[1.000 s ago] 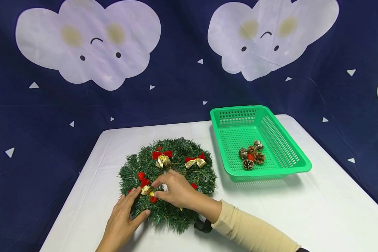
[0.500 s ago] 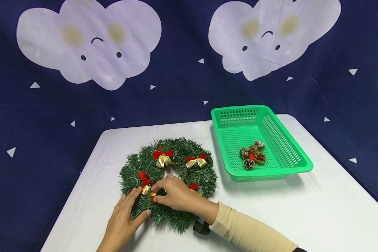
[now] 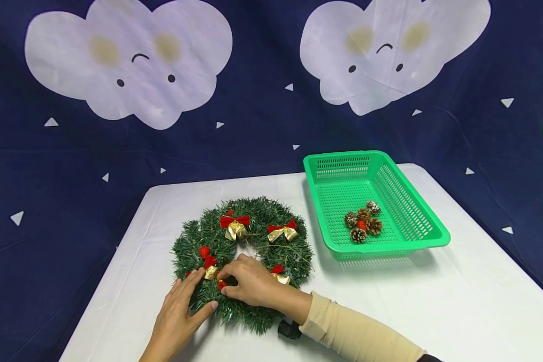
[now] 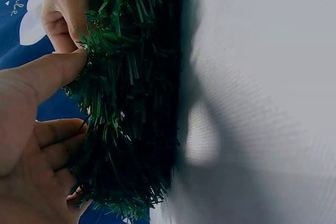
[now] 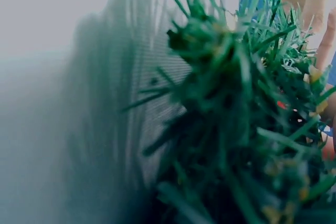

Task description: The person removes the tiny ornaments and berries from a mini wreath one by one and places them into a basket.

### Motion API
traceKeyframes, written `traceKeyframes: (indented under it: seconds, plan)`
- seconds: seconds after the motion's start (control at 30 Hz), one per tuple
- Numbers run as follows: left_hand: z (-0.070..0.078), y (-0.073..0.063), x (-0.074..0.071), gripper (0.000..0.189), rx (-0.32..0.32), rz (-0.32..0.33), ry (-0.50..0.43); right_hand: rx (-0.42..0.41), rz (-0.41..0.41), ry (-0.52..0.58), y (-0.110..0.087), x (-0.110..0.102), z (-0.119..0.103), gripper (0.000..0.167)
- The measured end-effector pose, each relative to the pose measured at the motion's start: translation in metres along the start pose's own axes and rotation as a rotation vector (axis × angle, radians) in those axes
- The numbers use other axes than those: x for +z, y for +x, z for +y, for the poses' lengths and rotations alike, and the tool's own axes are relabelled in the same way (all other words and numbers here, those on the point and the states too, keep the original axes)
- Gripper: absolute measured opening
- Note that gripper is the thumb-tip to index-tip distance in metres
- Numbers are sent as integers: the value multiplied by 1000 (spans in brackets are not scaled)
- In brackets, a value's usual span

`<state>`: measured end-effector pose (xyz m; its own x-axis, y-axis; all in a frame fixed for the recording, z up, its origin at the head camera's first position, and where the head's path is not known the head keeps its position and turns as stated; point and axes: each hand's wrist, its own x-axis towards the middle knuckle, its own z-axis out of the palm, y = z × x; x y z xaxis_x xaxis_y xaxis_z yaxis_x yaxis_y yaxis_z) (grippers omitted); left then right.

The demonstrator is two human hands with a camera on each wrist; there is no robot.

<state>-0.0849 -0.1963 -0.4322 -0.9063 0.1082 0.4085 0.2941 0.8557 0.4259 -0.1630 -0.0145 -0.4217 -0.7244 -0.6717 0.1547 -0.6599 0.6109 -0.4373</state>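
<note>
A green tinsel wreath (image 3: 253, 213) lies flat on the white table, with red-and-gold bows and small red balls among its strands. My left hand (image 3: 174, 314) rests on its lower left edge, fingers extended beside a bow (image 3: 211, 270) and thumb apart. Across the wreath's centre reaches my right hand (image 3: 249, 281), its thumb and index finger pinching a small red ball (image 3: 221, 285) just below that bow. In the left wrist view the left thumb (image 4: 58, 69) touches the tinsel. Blurred green strands fill much of the right wrist view.
To the right of the wreath stands a green plastic basket (image 3: 384, 247), holding several pine cones (image 3: 358, 235) and a red ball (image 3: 361, 225). A dark blue cloth with clouds (image 3: 128, 60) hangs behind the table (image 3: 470, 301).
My right hand has shifted slightly downward, and its thumb and index finger have closed in on the red ball. A bow at the wreath's lower right shows more now. The left hand stays put.
</note>
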Motion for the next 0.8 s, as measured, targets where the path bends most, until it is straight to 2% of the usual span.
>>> traceKeyframes:
  seconds: [0.53,0.8]
  plan:
    - [1,1,0,75,-4,-12,4,-44,18,-75,-1,4,0,27]
    - [0,1,0,74,5,-3,14,-18,22,-3,-2,1,0,25]
